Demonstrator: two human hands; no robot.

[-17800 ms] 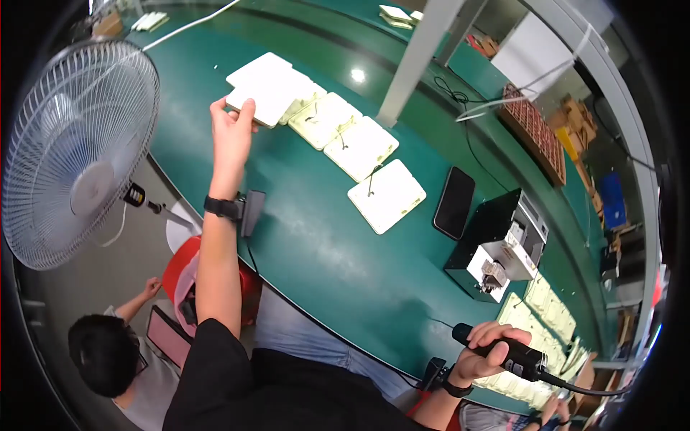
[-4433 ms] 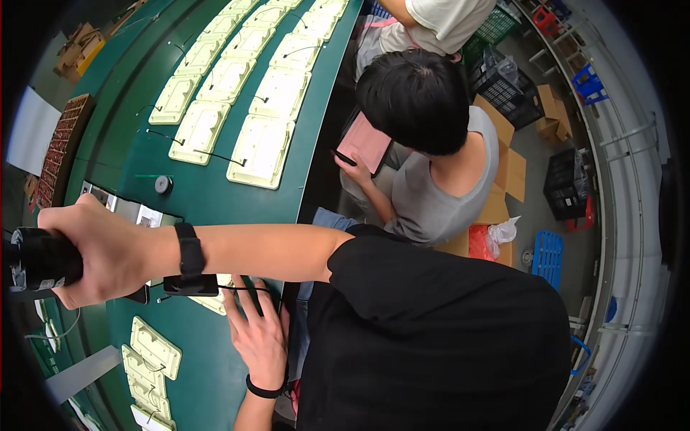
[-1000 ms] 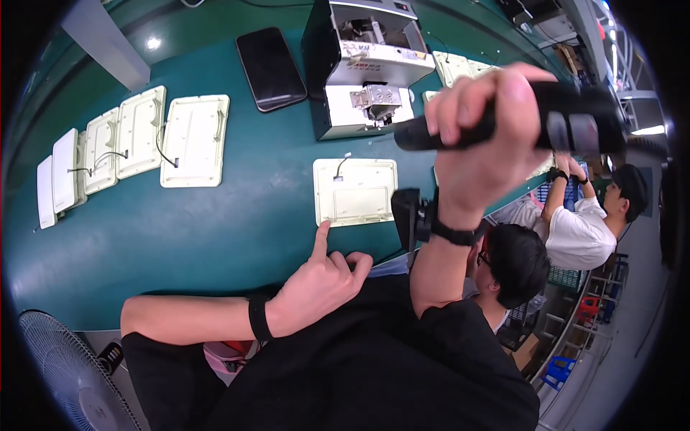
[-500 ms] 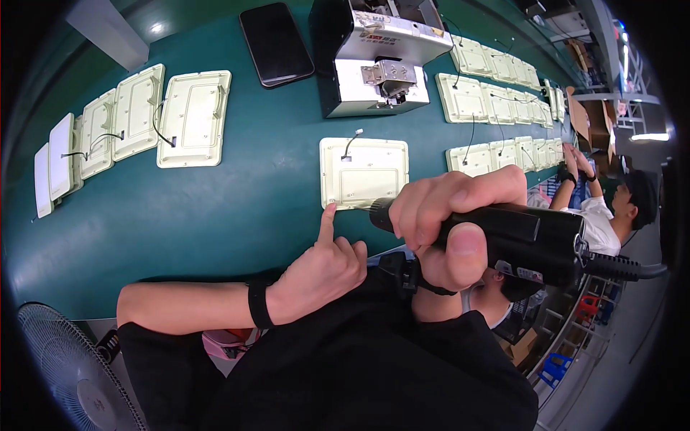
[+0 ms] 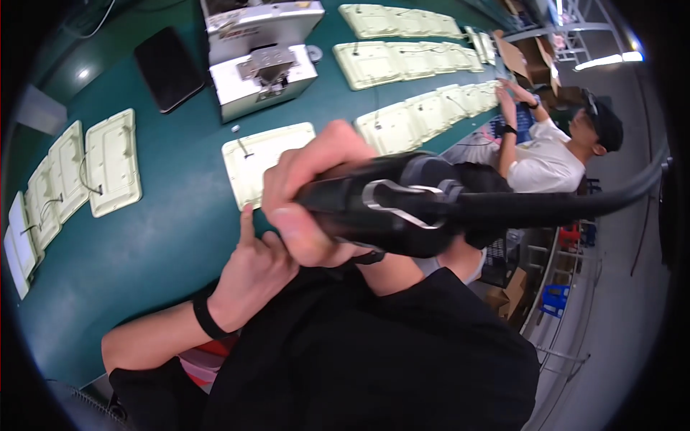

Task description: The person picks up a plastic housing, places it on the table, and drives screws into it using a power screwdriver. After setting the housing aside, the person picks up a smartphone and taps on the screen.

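far left on the green tabletop point(image 5: 144, 244) there's a fanned row of cream plastic panels point(image 5: 68, 176), each with a thin dark wire looped on it, all lying flat and overlapping a bit. next over, a black slab point(image 5: 167, 68), looks like a phone, sits face up near the top edge, well apart from the panels. beside it stands a white boxy machine point(image 5: 262, 61) with a metal plate on its front.

the left hand point(image 5: 251, 269) has a black wristband and its index finger sticks straight up, the tip just touching the near edge of a single cream panel point(image 5: 262, 154) lying in front of the machine; other fingers curled in. the right hand point(image 5: 309, 190) is wrapped tight around a chunky black power screwdriver point(image 5: 392, 208), held up close to the camera, so it blocks part of that panel and the tabletop behind. a thick black cable point(image 5: 575, 205) runs off its end to the right.

further right, two long rows of the same cream panels point(image 5: 417, 65) stretch away, and a co-worker in a white shirt point(image 5: 550, 161) has both hands on the far ones. blue crates point(image 5: 557, 298) and a cardboard box sit on the floor below.
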